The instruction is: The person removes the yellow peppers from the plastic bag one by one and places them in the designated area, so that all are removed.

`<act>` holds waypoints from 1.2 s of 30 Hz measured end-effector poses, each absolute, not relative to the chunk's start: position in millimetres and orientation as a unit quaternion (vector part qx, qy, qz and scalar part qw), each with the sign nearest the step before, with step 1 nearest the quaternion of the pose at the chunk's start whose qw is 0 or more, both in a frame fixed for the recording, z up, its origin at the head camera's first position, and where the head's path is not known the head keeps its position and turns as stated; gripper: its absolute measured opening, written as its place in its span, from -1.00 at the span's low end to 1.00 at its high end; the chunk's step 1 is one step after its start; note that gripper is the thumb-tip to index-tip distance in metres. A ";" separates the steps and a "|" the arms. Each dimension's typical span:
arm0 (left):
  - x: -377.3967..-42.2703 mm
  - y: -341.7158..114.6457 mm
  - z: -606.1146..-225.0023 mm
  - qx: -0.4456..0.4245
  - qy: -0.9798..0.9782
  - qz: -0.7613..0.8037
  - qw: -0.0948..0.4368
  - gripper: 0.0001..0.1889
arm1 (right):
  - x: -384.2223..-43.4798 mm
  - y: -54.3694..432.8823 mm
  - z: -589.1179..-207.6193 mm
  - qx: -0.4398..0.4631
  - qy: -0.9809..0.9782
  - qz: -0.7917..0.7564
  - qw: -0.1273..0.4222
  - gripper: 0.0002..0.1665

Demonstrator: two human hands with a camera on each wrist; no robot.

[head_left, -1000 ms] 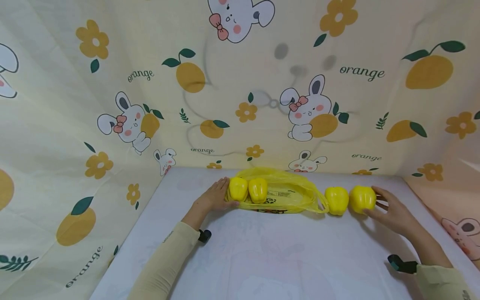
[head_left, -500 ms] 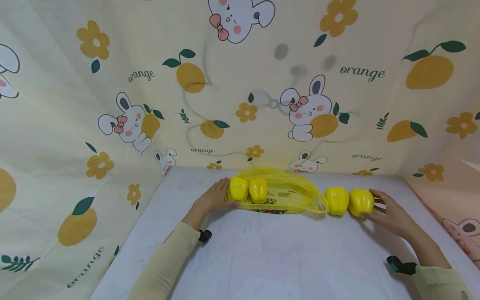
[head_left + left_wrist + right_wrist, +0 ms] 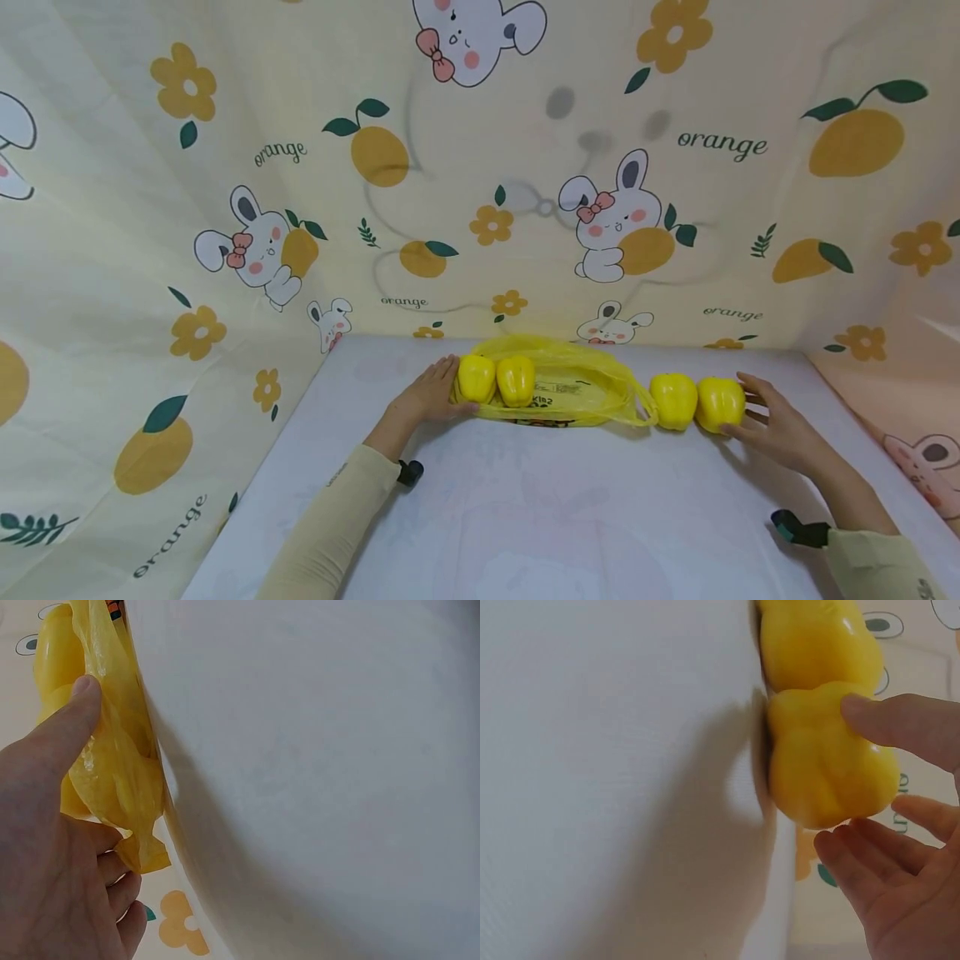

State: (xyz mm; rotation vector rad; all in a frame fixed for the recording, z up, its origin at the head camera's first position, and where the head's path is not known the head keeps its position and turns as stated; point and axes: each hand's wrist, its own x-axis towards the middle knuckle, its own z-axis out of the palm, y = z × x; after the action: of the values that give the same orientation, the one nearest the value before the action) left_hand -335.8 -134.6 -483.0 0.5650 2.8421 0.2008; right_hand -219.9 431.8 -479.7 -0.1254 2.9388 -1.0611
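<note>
On the white table lies a yellow plastic bag (image 3: 570, 392) with dark print, its handles toward the right. Two yellow bell peppers, a left one (image 3: 477, 379) and a right one (image 3: 516, 382), sit at its left end; thin film lies around them. My left hand (image 3: 431, 392) holds that end, thumb in front, other fingers behind and partly hidden in the left wrist view. Right of the handles stand two more, an inner pepper (image 3: 673, 402) and an outer pepper (image 3: 721, 405), side by side. My right hand (image 3: 780, 425) touches the outer one with its thumb, fingers loosely spread around its right side.
Behind the table hangs a cream cloth (image 3: 450, 208) printed with rabbits, oranges and flowers; it also rises on both sides. The white tabletop (image 3: 540, 500) stretches toward me in front of the bag.
The outer pepper has shifted slightly left and now stands close beside the inner one. My right hand moved with it, and its index finger has lifted a little. The left hand stays put.
</note>
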 end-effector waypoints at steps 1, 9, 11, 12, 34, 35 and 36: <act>-335.2 -134.6 -482.7 0.194 0.971 0.070 0.117 0.16 | -219.9 431.9 -479.0 -0.039 0.941 -0.337 0.008 0.35; -331.0 -135.3 -480.1 0.189 0.972 0.078 0.115 0.17 | -219.2 425.8 -470.4 -0.054 0.945 -0.322 -0.031 0.22; -331.1 -135.5 -481.0 0.187 0.973 0.079 0.115 0.18 | -219.0 423.0 -467.5 -0.058 0.945 -0.319 -0.046 0.19; -331.3 -135.5 -481.4 0.186 0.973 0.078 0.115 0.18 | -218.9 421.7 -466.2 -0.059 0.945 -0.318 -0.052 0.18; -331.1 -135.6 -478.1 0.200 0.969 0.084 0.120 0.16 | -226.9 368.0 -445.8 -0.101 0.934 -0.326 -0.106 0.04; -331.4 -135.8 -478.7 0.200 0.969 0.083 0.121 0.16 | -227.8 364.7 -445.7 -0.103 0.934 -0.325 -0.107 0.04; -331.7 -135.8 -479.3 0.199 0.969 0.083 0.122 0.16 | -228.4 361.1 -445.5 -0.108 0.934 -0.324 -0.108 0.03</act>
State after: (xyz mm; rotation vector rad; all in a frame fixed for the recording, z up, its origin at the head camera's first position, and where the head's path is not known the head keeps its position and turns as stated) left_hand -331.7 -135.8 -479.3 0.5806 2.8284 0.2421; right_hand -228.4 361.1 -445.5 -0.3632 3.1535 -1.0955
